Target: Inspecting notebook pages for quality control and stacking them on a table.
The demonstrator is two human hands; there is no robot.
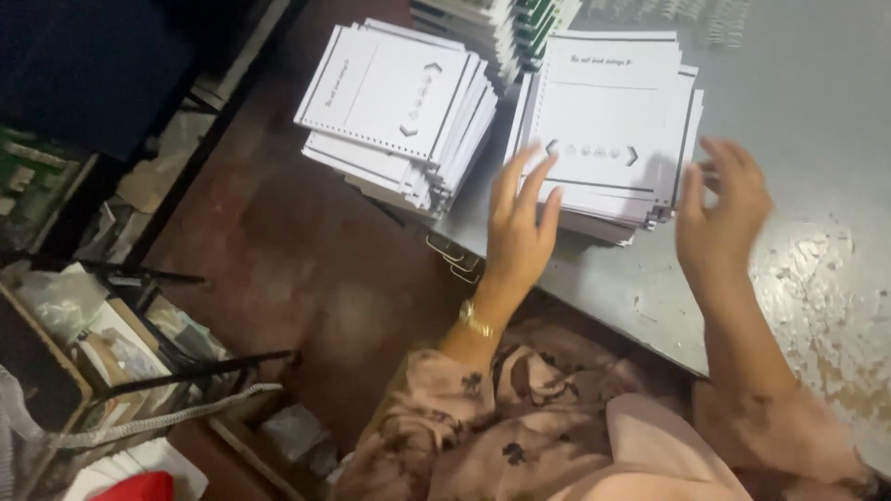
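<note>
White punched sheets make up the near stack (608, 121), which lies on the grey table (817, 111) directly ahead of both hands and between them. Its long edges run away from the person, and the perforated edge faces the left side. The left hand (520, 227) has its fingers spread and laid on the stack's near left corner, touching the top sheet without pinching anything. The right hand (729, 209) is open too, fingers loosely curled, just beside the stack's right edge; whether it touches the paper I cannot tell. Of the two, the left is closer in. A second stack (399, 102) of the same sheets sits further left, overhanging the table's edge, well apart from either hand. Wire binding coils (677, 14) lie beyond.
</note>
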